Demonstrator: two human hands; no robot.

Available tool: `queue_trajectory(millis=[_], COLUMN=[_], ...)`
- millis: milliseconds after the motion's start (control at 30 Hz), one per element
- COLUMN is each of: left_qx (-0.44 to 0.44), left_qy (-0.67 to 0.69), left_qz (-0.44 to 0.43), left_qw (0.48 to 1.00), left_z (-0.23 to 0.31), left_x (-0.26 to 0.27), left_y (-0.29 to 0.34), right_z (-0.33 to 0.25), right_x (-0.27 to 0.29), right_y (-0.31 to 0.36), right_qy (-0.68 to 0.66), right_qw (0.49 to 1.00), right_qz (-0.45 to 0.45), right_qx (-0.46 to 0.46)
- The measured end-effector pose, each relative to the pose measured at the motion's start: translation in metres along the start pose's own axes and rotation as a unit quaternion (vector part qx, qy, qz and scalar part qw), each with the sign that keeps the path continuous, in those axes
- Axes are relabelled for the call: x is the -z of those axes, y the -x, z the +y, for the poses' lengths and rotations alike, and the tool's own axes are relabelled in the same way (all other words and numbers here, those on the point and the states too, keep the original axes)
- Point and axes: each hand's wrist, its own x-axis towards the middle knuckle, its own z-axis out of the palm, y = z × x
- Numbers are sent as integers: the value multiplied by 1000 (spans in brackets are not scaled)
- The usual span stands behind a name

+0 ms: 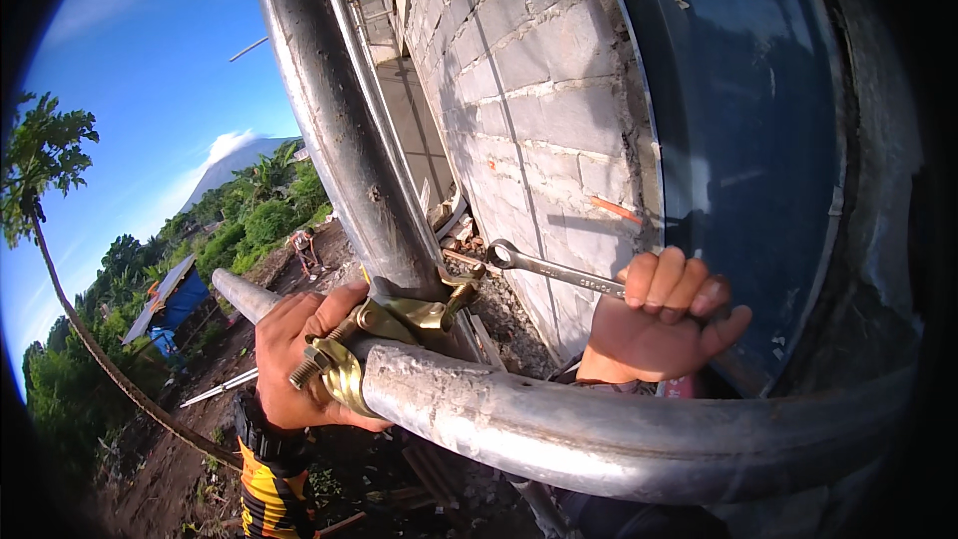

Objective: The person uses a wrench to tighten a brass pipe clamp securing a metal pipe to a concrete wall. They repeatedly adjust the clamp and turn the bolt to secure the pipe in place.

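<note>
A brass-coloured scaffold clamp joins a horizontal steel pipe to an upright steel pipe. My left hand is closed around the clamp and the horizontal pipe, its thumb near the threaded bolt. Part of the clamp lies behind that bolt and my fingers. Behind the horizontal pipe, my right hand is turned palm up with its fingers curled over a combination wrench. The wrench's ring end points left toward the clamp, apart from it; its other end is hidden in my grip.
A concrete block wall rises close on the right, with a dark blue panel set beside it. Rubble lies far below, where another person bends over. A blue-covered shelter and a tall tree stand at the left.
</note>
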Motion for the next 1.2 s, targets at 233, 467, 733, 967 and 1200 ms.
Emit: queue_trajectory(millis=[233, 467, 733, 967, 1200], left_qx=[-2, 6, 14, 8, -24], left_qy=[-6, -11, 2, -12, -18], left_qz=[-1, 15, 3, -18, -6], left_qw=[1000, 1000, 1000, 1000, 1000], left_z=[2, 2, 4, 6, 5], left_x=[0, -2, -1, 3, 2], left_y=[-3, -1, -2, -4, -6], right_z=[7, -3, -16, -15, 82], right_x=[-9, -9, -32, -30, -79], right_y=[14, 49, 53, 19, -117], right_qy=[-105, -105, 32, 6, 97], right_qw=[988, 979, 994, 987, 866], right_qz=[101, 171, 28, -20, -14], right_qx=[-51, -33, -101, -160, -490])
